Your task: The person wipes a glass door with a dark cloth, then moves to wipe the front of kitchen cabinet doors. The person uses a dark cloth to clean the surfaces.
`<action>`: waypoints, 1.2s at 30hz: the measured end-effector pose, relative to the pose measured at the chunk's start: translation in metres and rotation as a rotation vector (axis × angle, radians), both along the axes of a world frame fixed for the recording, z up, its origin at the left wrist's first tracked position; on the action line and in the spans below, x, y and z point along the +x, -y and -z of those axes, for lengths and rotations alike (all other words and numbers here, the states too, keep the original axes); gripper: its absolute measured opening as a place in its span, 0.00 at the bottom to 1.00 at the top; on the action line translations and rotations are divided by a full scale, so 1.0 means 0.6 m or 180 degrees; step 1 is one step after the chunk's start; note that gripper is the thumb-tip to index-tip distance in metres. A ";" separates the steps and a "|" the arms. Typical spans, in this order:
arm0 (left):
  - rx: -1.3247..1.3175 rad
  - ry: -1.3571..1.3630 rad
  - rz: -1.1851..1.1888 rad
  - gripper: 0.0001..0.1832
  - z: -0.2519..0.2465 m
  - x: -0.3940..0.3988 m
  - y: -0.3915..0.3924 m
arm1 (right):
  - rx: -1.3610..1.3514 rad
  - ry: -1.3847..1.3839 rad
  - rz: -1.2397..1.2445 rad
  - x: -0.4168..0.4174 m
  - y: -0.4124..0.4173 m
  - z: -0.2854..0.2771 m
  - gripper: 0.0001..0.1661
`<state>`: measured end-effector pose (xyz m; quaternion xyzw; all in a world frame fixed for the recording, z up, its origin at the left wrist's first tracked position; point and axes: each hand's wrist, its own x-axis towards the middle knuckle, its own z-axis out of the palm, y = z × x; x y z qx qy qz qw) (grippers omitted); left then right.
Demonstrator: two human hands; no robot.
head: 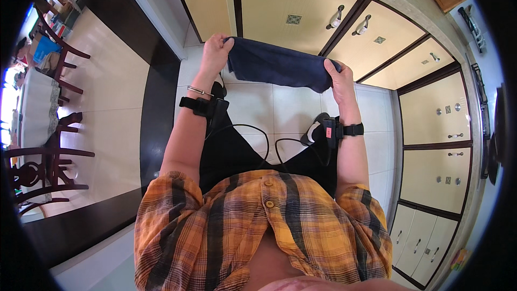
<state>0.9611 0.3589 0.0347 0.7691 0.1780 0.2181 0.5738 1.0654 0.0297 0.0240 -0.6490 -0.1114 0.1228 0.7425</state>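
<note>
A dark blue cloth point(278, 64), folded into a long strip, is stretched out in front of me above the tiled floor. My left hand point(216, 50) pinches its left upper corner between thumb and fingers. At the other end my right hand point(341, 74) grips the cloth, the thumb lying on top and the fingers mostly hidden behind. The strip slopes slightly down toward the right and its lower edge hangs free. Black devices are strapped to both forearms, with a metal bangle point(200, 90) above the left strap.
Cream cabinet doors point(299, 12) with dark frames stand ahead, and more cabinets point(436, 109) run along the right under a stone countertop point(440, 20). Black cables point(268, 145) loop near my lap. Left, past a dark threshold point(161, 121), are wooden chairs point(52, 153) and a covered table point(38, 105).
</note>
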 end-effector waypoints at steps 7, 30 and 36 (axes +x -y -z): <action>-0.0184 0.0214 0.0209 0.14 0.001 -0.001 0.006 | 0.0045 0.0078 0.0108 0.004 0.001 -0.004 0.24; -0.1594 0.0058 0.1031 0.13 -0.010 -0.006 0.079 | -0.0538 0.0461 -0.0063 -0.032 -0.089 -0.007 0.14; -0.1464 -0.0044 0.0731 0.12 0.029 -0.010 0.046 | 0.0091 0.0228 -0.0041 -0.019 -0.063 -0.008 0.12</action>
